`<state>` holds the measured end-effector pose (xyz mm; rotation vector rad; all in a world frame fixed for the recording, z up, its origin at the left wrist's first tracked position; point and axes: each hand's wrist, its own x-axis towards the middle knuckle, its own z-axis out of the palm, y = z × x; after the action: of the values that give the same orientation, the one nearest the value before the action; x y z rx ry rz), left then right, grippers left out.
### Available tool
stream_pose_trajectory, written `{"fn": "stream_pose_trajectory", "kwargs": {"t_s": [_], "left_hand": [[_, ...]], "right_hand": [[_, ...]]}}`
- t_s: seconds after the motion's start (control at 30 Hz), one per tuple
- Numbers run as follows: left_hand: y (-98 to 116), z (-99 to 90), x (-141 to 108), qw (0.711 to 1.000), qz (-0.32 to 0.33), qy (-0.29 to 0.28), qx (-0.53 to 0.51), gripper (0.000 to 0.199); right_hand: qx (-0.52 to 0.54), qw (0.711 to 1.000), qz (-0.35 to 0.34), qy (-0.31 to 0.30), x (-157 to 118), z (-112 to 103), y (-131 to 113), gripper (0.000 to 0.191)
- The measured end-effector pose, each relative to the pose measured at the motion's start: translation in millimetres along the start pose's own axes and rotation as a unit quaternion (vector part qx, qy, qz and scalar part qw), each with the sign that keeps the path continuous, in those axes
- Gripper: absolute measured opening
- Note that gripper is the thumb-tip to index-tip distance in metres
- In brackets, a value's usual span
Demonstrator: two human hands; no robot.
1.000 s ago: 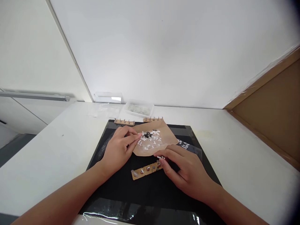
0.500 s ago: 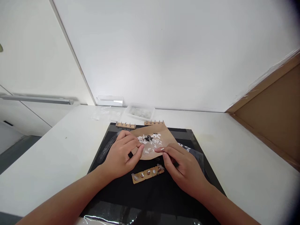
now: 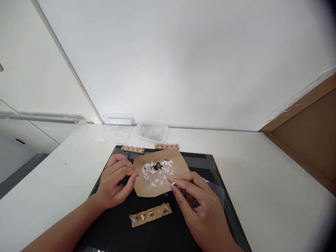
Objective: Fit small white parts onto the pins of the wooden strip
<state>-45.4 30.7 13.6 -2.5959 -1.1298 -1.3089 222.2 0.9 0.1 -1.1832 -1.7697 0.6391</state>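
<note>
Brown paper (image 3: pixel 181 164) lies in front of me, bearing a heap of small white pieces (image 3: pixel 147 170) with a black scrap (image 3: pixel 157 166) among them. My right hand (image 3: pixel 202 201) is over the paper's lower right corner, thumb and index finger pinching one small white piece (image 3: pixel 173 183). At the paper's left edge is my left hand (image 3: pixel 115 183), its thumb and index fingertips together and the other fingers curled; whatever they may hold is hidden. Nearer me lies a wooden strip (image 3: pixel 150 214) with round metal studs and a clear sleeve at each end.
A black mat (image 3: pixel 112 231) lies under the work on a white table (image 3: pixel 252 168). Two studded strips (image 3: pixel 132 149) are at its back edge. Behind them stand a clear tub (image 3: pixel 151 132) and plastic bags (image 3: pixel 111 133). A clear sheet (image 3: pixel 216 190) is beyond my right hand.
The view has shifted, so the scene appears lower and further left. My left hand has drawn back from the white pieces to the paper's left edge. My right hand still pinches a white piece.
</note>
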Motion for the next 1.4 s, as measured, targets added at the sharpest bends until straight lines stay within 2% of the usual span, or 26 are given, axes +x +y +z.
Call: {"fn": "stream_pose_trajectory", "kwargs": {"t_s": [0.17, 0.37, 0.57, 0.7, 0.8, 0.9, 1.17, 1.4], "left_hand": [[-4, -0.9, -1, 1.000, 0.028, -0.012, -0.008, 0.024], [-8, -3.6, -2, 0.998, 0.059, -0.025, -0.025, 0.022], [-4, -10.6, -4, 0.980, 0.119, -0.127, -0.100, 0.013], [2, -12.2, -8, 0.968, 0.135, -0.186, -0.097, 0.034], [5, -12.5, -10, 0.965, 0.133, -0.212, -0.077, 0.051], [8, -13.2, -12, 0.962, 0.125, -0.236, -0.059, 0.057], [19, -15.0, -14, 0.955, 0.091, -0.282, -0.011, 0.061], [23, -16.7, -15, 0.945, 0.073, -0.318, 0.020, 0.061]], "right_hand": [[0.034, 0.998, 0.046, 0.000, 0, -4, 4, 0.016], [0.056, 0.997, 0.057, -0.025, 3, -10, 6, 0.006], [0.047, 0.997, 0.024, -0.053, 4, -9, 10, 0.009], [0.052, 0.992, 0.009, -0.112, 7, -5, 13, 0.006], [0.059, 0.987, -0.024, -0.151, 6, -3, 13, 0.007], [0.042, 0.981, -0.058, -0.181, 3, -2, 11, 0.003], [-0.031, 0.969, -0.091, -0.229, -1, -4, 4, 0.008], [-0.089, 0.960, -0.127, -0.234, -4, 0, 5, 0.012]]}}
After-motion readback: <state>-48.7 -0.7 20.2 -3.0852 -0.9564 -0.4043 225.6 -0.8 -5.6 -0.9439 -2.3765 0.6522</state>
